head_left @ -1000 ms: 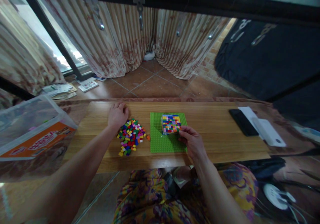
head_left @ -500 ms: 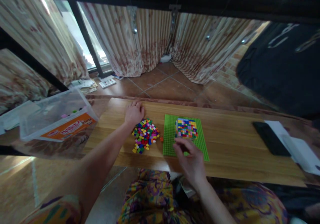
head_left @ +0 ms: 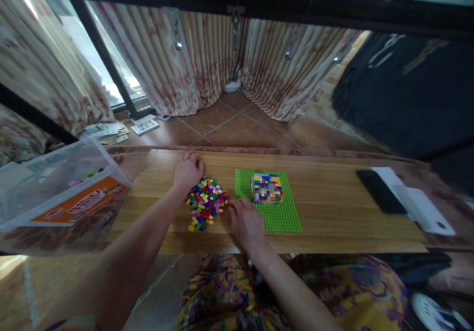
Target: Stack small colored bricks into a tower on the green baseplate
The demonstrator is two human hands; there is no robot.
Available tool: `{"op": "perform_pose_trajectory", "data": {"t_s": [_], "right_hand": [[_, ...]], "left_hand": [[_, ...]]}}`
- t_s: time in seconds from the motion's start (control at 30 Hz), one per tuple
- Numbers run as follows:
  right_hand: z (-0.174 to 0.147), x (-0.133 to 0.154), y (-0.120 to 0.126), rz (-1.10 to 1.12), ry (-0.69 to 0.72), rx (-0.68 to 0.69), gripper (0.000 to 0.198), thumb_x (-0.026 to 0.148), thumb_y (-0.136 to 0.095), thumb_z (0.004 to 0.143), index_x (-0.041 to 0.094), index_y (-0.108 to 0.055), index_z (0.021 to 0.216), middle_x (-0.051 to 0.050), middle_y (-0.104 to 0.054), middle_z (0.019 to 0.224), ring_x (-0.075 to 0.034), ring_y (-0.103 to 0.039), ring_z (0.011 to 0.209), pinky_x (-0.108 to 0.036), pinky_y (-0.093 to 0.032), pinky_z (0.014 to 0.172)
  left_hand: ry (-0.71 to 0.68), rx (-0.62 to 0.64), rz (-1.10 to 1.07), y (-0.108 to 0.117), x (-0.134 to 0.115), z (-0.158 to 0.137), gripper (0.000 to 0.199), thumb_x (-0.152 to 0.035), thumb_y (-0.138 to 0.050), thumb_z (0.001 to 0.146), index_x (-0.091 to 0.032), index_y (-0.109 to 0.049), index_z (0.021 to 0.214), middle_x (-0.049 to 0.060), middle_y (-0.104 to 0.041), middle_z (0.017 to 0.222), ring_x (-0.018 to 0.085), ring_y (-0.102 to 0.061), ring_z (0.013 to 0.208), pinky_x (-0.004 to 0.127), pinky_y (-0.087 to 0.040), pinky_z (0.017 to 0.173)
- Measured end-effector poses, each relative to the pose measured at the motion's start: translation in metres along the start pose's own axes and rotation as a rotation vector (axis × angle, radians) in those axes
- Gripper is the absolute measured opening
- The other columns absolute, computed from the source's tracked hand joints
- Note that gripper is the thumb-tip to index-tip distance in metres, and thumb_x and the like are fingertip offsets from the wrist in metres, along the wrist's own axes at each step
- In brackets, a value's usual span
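Observation:
My left hand rests palm down on the table, fingers stretched forward, beside the upper left of a loose pile of small coloured toy bricks. Between that pile and a green baseplate, my right hand is closed in a pinch. A small orange-red toy brick shows at its fingertips, partly covered by them. On the baseplate sits a block built of many-coloured bricks, just beyond the right hand.
A clear plastic tub with an orange label stands left of the wooden table. A black phone and a white object lie at the right end. Curtains hang beyond the table.
My right hand has moved left from over the baseplate to the orange-red brick and pinches at it. The left hand stays on the table. The whole view has shifted slightly.

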State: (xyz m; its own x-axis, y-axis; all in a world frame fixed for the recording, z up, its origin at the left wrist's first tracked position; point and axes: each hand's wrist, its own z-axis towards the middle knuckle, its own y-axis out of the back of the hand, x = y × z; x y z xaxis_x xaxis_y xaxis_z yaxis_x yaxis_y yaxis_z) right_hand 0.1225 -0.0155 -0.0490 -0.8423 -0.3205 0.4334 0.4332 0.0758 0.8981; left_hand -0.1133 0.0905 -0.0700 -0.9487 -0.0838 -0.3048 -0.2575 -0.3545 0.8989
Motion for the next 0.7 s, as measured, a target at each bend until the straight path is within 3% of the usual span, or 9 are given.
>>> {"op": "perform_pose_trajectory", "data": {"t_s": [0.43, 0.7], "right_hand": [[-0.005, -0.002, -0.005, 0.245, -0.01, -0.033, 0.02, 0.024, -0.057, 0.097, 0.024, -0.076, 0.102, -0.006, -0.074, 0.1, -0.018, -0.067, 0.094, -0.028, -0.049, 0.084], [0.012, 0.004, -0.003, 0.105, 0.023, -0.006, 0.027, 0.018, -0.052, 0.097, 0.024, -0.076, 0.107, -0.008, -0.071, 0.103, -0.019, -0.065, 0.096, -0.029, -0.049, 0.084]], "left_hand": [[0.017, 0.017, 0.012, 0.003, -0.003, -0.001, 0.037, -0.028, -0.044, 0.095, -0.014, -0.068, 0.12, 0.018, -0.068, 0.131, 0.034, -0.059, 0.124, 0.05, -0.044, 0.112], [0.026, 0.03, 0.019, 0.004, -0.004, -0.001, 0.036, -0.028, -0.045, 0.095, -0.014, -0.068, 0.12, 0.017, -0.068, 0.129, 0.034, -0.059, 0.124, 0.049, -0.044, 0.112]]}}
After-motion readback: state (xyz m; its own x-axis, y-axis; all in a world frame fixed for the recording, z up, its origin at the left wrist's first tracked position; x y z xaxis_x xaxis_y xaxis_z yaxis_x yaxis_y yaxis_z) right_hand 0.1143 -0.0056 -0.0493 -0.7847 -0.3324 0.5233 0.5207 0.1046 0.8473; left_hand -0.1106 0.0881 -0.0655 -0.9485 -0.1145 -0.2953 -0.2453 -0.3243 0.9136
